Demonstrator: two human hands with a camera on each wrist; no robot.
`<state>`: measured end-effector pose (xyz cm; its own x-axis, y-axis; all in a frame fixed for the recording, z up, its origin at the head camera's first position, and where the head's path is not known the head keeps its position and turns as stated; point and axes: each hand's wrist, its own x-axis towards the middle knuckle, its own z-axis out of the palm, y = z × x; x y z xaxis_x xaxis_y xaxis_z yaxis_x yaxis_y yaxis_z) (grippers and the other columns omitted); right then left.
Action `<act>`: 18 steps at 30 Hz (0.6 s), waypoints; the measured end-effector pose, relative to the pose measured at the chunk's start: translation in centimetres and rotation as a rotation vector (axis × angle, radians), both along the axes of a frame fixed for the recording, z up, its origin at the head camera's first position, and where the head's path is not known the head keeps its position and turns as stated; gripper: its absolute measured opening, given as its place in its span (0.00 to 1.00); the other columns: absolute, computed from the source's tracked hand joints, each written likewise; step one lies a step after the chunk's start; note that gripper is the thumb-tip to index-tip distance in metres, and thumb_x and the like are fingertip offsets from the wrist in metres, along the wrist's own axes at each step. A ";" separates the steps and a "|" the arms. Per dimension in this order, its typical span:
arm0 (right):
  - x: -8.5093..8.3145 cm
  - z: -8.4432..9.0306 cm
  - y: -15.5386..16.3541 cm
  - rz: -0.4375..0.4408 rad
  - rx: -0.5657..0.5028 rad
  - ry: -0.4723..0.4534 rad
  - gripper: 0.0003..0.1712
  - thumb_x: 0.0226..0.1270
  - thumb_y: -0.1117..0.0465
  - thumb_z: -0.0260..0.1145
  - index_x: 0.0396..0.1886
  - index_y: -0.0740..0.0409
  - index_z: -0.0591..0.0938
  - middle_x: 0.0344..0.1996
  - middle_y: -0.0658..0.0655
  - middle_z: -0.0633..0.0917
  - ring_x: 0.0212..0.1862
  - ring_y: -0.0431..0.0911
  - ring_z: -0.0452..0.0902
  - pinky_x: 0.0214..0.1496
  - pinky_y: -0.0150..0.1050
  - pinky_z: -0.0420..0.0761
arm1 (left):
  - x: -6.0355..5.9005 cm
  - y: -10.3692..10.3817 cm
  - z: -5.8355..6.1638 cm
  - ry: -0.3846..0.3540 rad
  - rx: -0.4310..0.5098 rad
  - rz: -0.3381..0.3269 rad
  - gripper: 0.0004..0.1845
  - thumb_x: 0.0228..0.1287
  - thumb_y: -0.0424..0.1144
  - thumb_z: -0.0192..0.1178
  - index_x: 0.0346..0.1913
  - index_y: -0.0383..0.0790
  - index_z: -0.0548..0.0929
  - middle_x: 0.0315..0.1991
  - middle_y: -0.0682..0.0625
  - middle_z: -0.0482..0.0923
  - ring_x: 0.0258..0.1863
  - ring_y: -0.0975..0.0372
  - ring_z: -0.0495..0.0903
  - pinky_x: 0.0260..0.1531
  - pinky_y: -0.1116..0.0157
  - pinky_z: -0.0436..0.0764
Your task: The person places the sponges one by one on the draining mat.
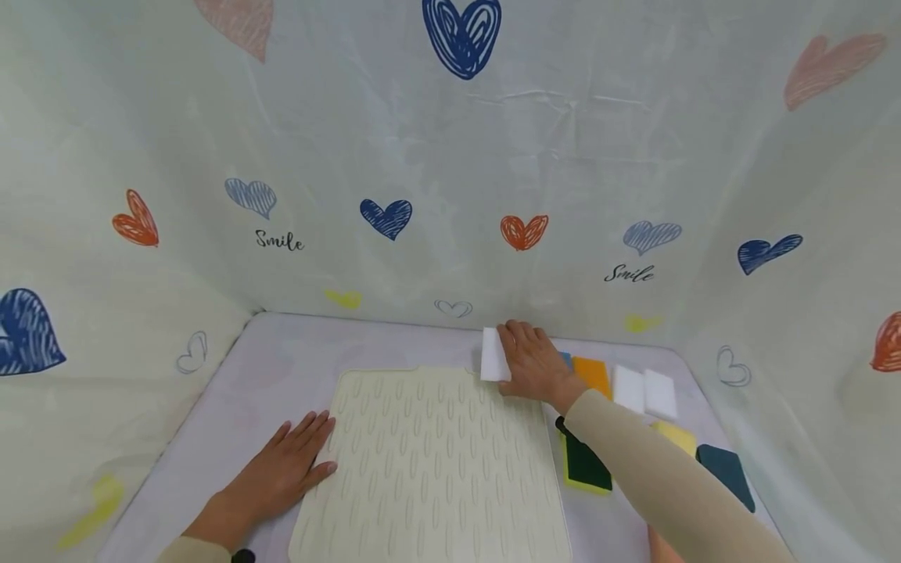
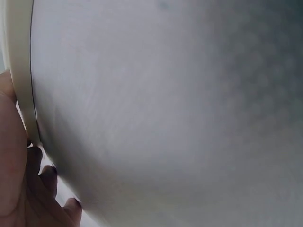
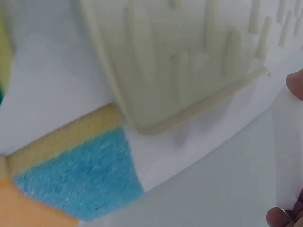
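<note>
Head view shows the work at an early stage, as I judge it: the cream ribbed mat [image 1: 432, 461] lies flat on the table [image 1: 281, 367] with nothing resting on its ridges except one white sponge block [image 1: 493, 356], which the right hand [image 1: 536, 366] holds at the mat's far right corner. That hand's grip is pinching the block, thumb on one face and fingers curled over the top, with the block standing on edge and touching the mat's rim. The left hand [image 1: 281, 473] lies spread and flat on the table, fingertips pressing the mat's left edge.

The other sponges sit to the right of the mat, off it: an orange one [image 1: 593, 374], two white ones [image 1: 644, 391], a yellow one [image 1: 676, 436], a dark green-and-yellow one [image 1: 584, 465] just beside the mat, and a dark teal one [image 1: 726, 473].

The block looks clean, bright white, rectangular and sharp-edged, with a matte foam-like surface. In the right wrist view the mat's raised ridges [image 3: 189, 52] and a blue sponge [image 3: 80, 175] show close up.
</note>
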<state>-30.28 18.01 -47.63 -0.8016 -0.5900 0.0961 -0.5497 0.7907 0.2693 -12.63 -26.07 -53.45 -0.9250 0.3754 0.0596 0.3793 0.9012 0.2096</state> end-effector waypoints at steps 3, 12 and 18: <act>0.6 -0.2 -0.9 0.013 -0.005 0.001 0.62 0.60 0.31 0.74 0.79 0.65 0.59 0.73 0.67 0.67 0.71 0.59 0.66 0.75 0.55 0.73 | 0.1 0.0 0.2 -0.008 0.004 -0.006 0.37 0.80 0.57 0.57 0.78 0.32 0.70 0.79 0.36 0.67 0.79 0.41 0.65 0.73 0.35 0.65; 1.9 -1.0 -4.9 0.073 -0.002 0.015 0.63 0.61 0.29 0.70 0.80 0.66 0.60 0.73 0.66 0.69 0.72 0.58 0.68 0.72 0.54 0.75 | 0.1 0.2 -0.2 -0.021 -0.024 0.001 0.39 0.80 0.59 0.55 0.79 0.32 0.68 0.80 0.37 0.65 0.79 0.42 0.64 0.74 0.34 0.64; 3.1 -1.6 -9.1 0.113 0.003 0.010 0.63 0.61 0.27 0.68 0.80 0.65 0.60 0.73 0.63 0.70 0.72 0.55 0.69 0.71 0.49 0.76 | 0.2 0.0 -0.5 0.012 0.004 -0.012 0.39 0.79 0.58 0.56 0.78 0.31 0.68 0.79 0.36 0.66 0.79 0.40 0.65 0.73 0.33 0.64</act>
<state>-27.20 8.91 -49.24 -0.7289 -0.6770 0.1024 -0.6326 0.7231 0.2774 -12.43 -26.07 -54.00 -0.9195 0.3863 0.0724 0.3928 0.8958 0.2082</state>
